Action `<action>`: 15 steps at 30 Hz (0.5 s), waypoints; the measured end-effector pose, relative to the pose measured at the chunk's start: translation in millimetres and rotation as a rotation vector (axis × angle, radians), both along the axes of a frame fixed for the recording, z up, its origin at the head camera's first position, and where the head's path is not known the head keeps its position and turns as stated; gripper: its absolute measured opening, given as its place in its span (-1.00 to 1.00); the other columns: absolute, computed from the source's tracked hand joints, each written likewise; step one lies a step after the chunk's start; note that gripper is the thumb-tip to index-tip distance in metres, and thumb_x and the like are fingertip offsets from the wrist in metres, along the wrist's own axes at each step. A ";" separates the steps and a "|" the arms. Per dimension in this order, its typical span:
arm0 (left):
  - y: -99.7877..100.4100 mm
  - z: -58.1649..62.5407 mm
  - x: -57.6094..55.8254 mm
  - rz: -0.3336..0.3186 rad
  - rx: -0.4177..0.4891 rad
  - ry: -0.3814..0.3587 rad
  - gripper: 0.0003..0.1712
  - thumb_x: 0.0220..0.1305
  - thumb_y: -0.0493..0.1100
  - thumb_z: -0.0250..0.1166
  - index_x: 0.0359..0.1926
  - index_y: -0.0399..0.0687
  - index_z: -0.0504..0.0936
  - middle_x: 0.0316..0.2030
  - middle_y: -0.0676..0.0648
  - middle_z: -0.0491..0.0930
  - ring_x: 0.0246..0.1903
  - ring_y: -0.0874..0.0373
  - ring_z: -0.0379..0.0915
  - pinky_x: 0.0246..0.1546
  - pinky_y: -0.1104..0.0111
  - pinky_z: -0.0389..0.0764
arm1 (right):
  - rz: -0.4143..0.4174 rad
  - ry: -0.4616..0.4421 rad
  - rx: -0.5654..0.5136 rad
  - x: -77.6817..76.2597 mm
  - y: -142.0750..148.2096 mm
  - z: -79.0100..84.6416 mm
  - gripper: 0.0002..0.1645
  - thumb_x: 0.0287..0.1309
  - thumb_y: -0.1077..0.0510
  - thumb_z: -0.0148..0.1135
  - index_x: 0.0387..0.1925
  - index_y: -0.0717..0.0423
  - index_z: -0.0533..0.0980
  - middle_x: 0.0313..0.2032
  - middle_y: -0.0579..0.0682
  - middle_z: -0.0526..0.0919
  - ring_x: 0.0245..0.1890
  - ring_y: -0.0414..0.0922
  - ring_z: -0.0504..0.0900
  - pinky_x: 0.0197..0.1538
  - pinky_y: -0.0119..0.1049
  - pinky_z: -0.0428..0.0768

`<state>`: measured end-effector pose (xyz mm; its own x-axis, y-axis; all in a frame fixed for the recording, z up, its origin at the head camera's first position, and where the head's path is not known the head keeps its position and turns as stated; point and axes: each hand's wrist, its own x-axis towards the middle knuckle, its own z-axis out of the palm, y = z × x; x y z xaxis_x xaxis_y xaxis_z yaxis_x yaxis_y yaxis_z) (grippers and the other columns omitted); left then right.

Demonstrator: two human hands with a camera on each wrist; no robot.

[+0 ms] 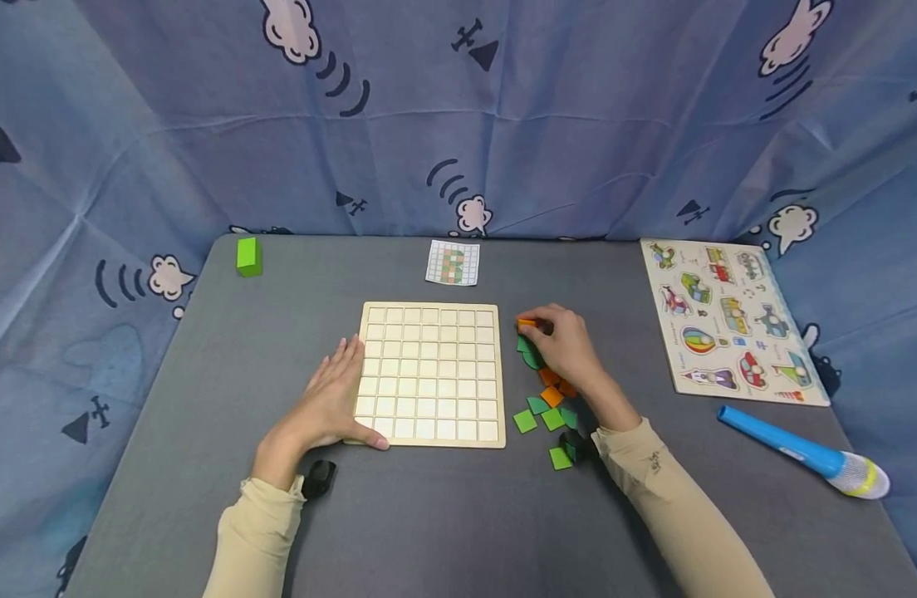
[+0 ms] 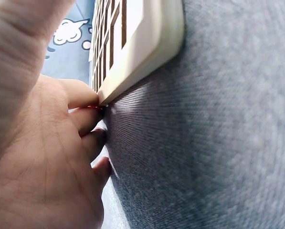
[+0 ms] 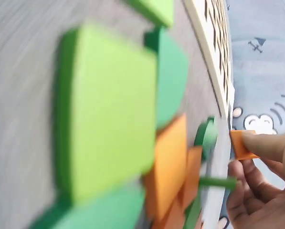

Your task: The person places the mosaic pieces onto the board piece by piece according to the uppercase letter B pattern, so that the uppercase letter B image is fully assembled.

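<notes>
A pale wooden grid board [image 1: 501, 374] lies flat on the grey table. My left hand [image 1: 324, 407] rests along its left side, fingers extended and thumb at the near edge; in the left wrist view the fingertips meet the board's rim [image 2: 132, 71]. To the right of the board, my right hand [image 1: 571, 345] pinches an orange square tile [image 3: 238, 145] between thumb and fingers. Below that hand spreads a loose pile of orange, dark green and light green tiles [image 1: 525, 422], some with a curved side. A light green tile [image 3: 113, 109] looms large and blurred in the right wrist view.
A small card [image 1: 453, 262] with a coloured grid pattern lies beyond the board. At the far left stands a green block [image 1: 249, 257]. A picture puzzle board [image 1: 728, 332] and a blue microphone [image 1: 787, 443] lie on the right. Patterned blue cloth [image 1: 399, 149] hangs behind the table.
</notes>
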<state>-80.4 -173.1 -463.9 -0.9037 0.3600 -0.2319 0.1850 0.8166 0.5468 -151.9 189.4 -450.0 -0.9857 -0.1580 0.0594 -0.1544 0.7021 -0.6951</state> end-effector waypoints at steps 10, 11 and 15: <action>-0.7 -2.0 -0.8 0.000 -0.001 0.007 0.87 -0.58 0.38 0.69 0.55 -0.37 -0.27 0.57 -0.28 -0.33 0.57 -0.15 -0.47 0.53 -0.06 -0.26 | 0.049 -0.037 -0.139 -1.6 -55.2 -3.7 -0.76 0.24 0.27 0.34 -0.05 0.16 0.68 -0.26 0.08 0.69 -0.32 -0.06 0.61 -0.22 -0.25 0.58; -0.8 -2.3 -0.8 -0.001 -0.001 0.010 0.88 -0.58 0.39 0.69 0.55 -0.37 -0.27 0.57 -0.28 -0.33 0.57 -0.15 -0.47 0.53 -0.06 -0.26 | 0.058 -0.045 -0.153 -1.2 -61.8 -4.2 -0.79 0.24 0.29 0.34 -0.08 0.17 0.67 -0.27 0.08 0.69 -0.31 -0.07 0.63 -0.20 -0.25 0.61; -1.9 -3.4 -0.8 0.001 0.001 0.009 0.88 -0.59 0.39 0.69 0.56 -0.35 -0.28 0.58 -0.26 -0.34 0.57 -0.14 -0.48 0.53 -0.06 -0.27 | 0.088 -0.085 -0.202 0.4 -86.3 -6.1 -0.89 0.21 0.32 0.36 -0.22 0.15 0.67 -0.31 0.04 0.72 -0.33 -0.12 0.68 -0.19 -0.27 0.66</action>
<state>-81.1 -175.0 -467.3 -0.9062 0.3593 -0.2228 0.1892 0.8160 0.5462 -151.5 103.1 -456.1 -0.9715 -0.2365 0.0157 -0.1434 0.5338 -0.8334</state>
